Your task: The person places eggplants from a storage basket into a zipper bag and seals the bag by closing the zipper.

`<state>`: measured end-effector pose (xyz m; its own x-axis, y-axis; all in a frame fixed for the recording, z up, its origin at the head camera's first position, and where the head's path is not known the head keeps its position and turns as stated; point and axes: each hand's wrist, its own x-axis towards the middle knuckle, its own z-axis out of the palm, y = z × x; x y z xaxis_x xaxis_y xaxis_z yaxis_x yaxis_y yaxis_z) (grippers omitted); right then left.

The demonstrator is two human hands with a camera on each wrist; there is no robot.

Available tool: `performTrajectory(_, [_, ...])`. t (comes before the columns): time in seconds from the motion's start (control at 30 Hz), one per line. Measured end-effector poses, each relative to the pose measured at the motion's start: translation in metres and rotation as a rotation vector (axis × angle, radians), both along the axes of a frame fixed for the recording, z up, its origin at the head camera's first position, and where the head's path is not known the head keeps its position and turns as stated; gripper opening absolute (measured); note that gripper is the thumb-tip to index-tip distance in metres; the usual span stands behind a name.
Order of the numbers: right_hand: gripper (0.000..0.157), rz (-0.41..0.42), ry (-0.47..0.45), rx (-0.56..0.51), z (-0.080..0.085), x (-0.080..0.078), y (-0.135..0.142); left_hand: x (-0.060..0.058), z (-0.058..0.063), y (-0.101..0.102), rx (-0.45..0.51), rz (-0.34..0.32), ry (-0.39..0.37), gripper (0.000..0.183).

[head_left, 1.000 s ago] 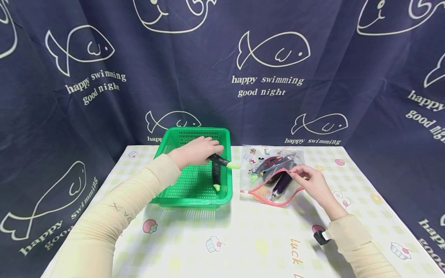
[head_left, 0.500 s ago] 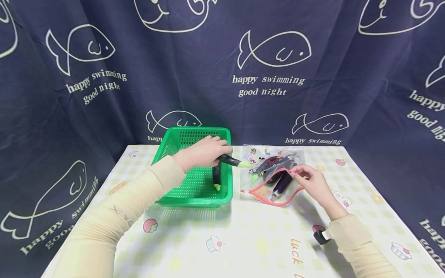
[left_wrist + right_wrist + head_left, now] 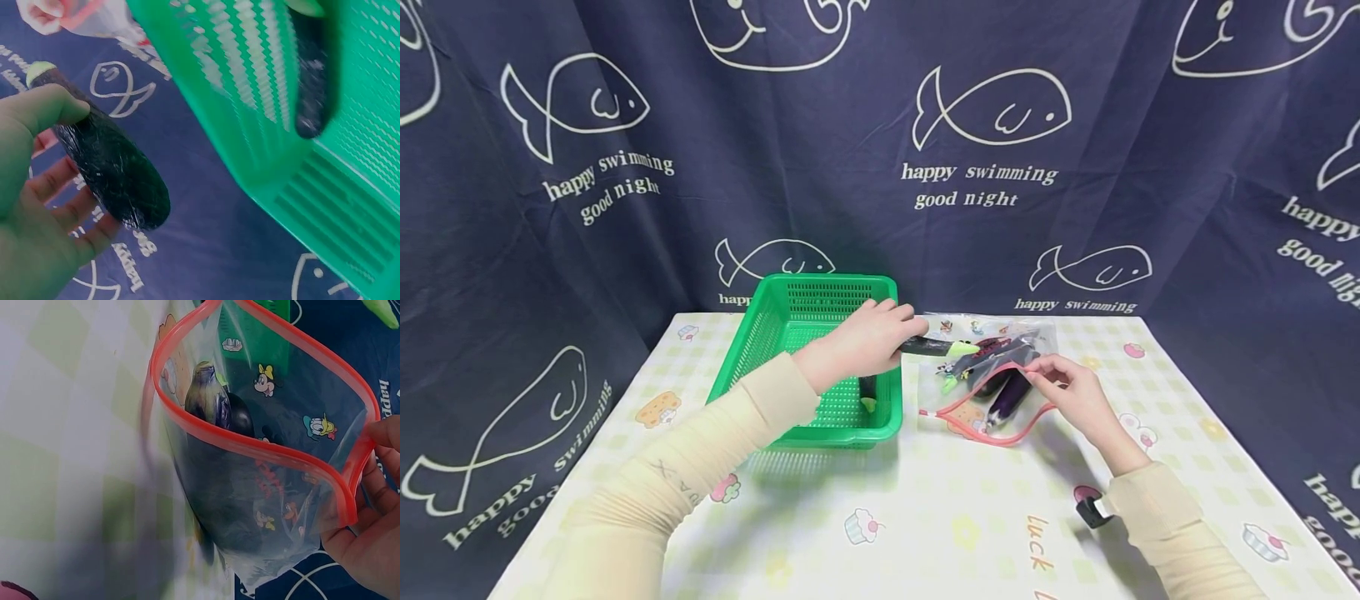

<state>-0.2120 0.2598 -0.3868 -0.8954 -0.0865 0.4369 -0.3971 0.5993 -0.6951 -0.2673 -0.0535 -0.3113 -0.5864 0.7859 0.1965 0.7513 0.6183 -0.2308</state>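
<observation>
My left hand grips a dark eggplant with a pale green end. It is held over the right rim of the green basket, and the green end points toward the bag. A second dark eggplant lies in the basket. On the right is a clear zip bag with a red-edged mouth and cartoon prints. My right hand pinches the right side of that mouth, which gapes wide. Dark purple eggplants lie inside the bag; how many is hard to tell through the plastic.
The table wears a pale checked cloth printed with cupcakes and fruit. Behind it hangs a dark blue curtain with white fish drawings. Basket and bag stand side by side near the table's back edge.
My left hand has moved right with the eggplant, out of the basket and across its rim toward the bag. My right hand and the bag stay where they were.
</observation>
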Motion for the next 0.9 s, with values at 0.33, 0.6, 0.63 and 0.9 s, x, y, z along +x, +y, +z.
performTrajectory(0.33, [0.011, -0.013, -0.008, 0.0, 0.002, 0.0, -0.001, 0.018, -0.003, 0.024, 0.074, 0.011, 0.002, 0.042])
performTrajectory(0.6, [0.011, -0.015, -0.007, -0.006, -0.01, -0.008, 0.008, 0.031, -0.01, 0.041, 0.112, 0.041, -0.008, 0.038])
performTrajectory(0.63, [0.011, -0.017, -0.009, -0.005, -0.014, -0.011, 0.01, 0.033, -0.01, 0.043, 0.115, 0.045, -0.011, 0.038])
performTrajectory(0.9, [0.011, -0.014, -0.021, -0.031, -0.03, -0.021, 0.019, 0.048, -0.017, 0.057, 0.131, 0.081, -0.007, 0.037])
